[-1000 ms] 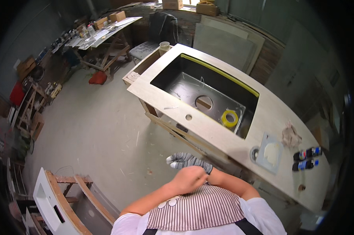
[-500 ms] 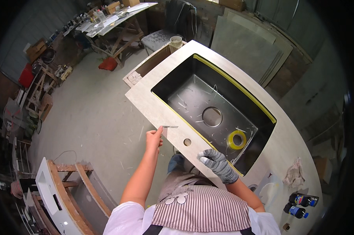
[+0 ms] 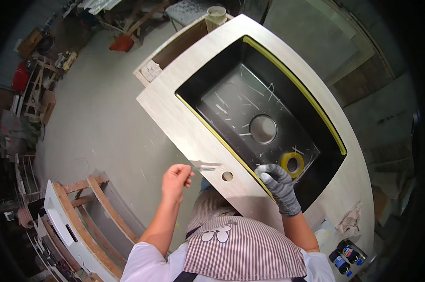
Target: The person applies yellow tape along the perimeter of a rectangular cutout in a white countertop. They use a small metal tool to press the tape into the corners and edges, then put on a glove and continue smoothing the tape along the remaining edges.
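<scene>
My left hand is bare and closed, pinching the end of a thin, flat metal blade that points right, over the near edge of the pale countertop. My right hand wears a grey glove; its fingers curl together above the near rim of the black sink, and whatever they hold is hidden. Yellow tape lines the near rim, with another strip along the far one. A roll of yellow tape rests in the sink among white scraps. Between my hands is a small round hole.
Two dark bottles with blue caps and a crumpled cloth lie at the right end of the countertop. A cup stands beyond its far left corner. At lower left is a white panel on a wooden frame.
The view has shifted closer over the sink. My left hand, still holding the blade, has turned more level. My right hand has moved right and forward, over the sink's near rim.
</scene>
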`<state>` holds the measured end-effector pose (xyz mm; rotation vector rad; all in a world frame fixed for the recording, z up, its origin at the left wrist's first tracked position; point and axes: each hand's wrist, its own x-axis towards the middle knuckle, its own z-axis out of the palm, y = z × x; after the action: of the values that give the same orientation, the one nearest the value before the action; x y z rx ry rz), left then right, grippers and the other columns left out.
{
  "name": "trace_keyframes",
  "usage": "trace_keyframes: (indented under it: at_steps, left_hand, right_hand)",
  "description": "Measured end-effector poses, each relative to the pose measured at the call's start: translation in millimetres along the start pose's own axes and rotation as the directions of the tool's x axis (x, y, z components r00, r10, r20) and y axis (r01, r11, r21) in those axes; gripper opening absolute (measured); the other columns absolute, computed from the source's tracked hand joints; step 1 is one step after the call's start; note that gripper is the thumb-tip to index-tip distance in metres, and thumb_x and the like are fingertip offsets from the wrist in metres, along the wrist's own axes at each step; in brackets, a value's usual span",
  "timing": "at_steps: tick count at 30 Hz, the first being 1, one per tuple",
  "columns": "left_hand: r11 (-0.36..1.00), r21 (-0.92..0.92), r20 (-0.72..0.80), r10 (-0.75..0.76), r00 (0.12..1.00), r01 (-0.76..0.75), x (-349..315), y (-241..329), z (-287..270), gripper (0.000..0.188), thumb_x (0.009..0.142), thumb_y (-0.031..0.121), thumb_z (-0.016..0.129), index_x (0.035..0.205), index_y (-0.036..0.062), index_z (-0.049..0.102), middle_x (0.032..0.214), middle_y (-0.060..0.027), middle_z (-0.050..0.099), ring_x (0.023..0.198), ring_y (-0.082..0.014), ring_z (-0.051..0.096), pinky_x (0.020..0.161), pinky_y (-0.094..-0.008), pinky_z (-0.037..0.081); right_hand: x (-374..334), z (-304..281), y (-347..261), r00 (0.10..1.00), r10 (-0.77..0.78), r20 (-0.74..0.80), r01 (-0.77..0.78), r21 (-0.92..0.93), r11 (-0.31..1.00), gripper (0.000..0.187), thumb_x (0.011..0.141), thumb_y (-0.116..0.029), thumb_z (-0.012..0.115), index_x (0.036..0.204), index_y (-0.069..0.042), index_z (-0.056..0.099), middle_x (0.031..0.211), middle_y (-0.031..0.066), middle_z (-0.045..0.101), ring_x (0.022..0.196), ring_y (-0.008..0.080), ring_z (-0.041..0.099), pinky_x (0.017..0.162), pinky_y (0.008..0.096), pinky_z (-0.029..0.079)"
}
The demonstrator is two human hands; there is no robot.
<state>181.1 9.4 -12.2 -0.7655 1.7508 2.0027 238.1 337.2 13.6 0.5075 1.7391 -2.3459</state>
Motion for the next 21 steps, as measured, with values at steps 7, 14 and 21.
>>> trace_keyframes:
  at_steps: [7,14,21]
  left_hand:
    - [0.995,-0.100,0.136,0.004,0.991,0.010,-37,-9,62,0.010,0.102,0.013,0.071,0.102,0.0036,0.071,0.082,-0.0031,0.070,0.065,-0.0074,0.058,0.056,-0.0214,0.046]
    - [0.998,-0.041,0.175,0.045,0.983,-0.039,-35,-23,85,0.009,0.101,0.010,0.071,0.107,0.0029,0.071,0.087,-0.0014,0.067,0.068,-0.0064,0.055,0.060,-0.0209,0.044]
    - [0.516,0.561,0.258,0.635,0.729,-0.647,0,-5,87,0.020,0.092,-0.003,0.072,0.111,-0.0002,0.068,0.107,-0.0104,0.060,0.074,-0.0134,0.057,0.063,-0.0265,0.047]
  right_hand:
    - [30,21,-28,0.922,-0.059,0.382,0.244,-0.459,0.854,0.027,0.095,-0.011,0.077,0.120,-0.001,0.074,0.103,0.0085,0.071,0.096,0.0181,0.067,0.089,0.0319,0.054]
    - [31,7,-21,0.958,0.075,0.278,0.064,-0.462,0.885,0.022,0.095,-0.016,0.076,0.109,0.001,0.074,0.094,0.0104,0.068,0.091,0.0214,0.067,0.086,0.0336,0.054]
    - [76,13,-20,0.912,-0.124,0.390,0.376,-0.678,0.632,0.012,0.095,-0.010,0.067,0.097,0.002,0.064,0.090,0.0205,0.064,0.087,0.0397,0.062,0.081,0.0452,0.052]
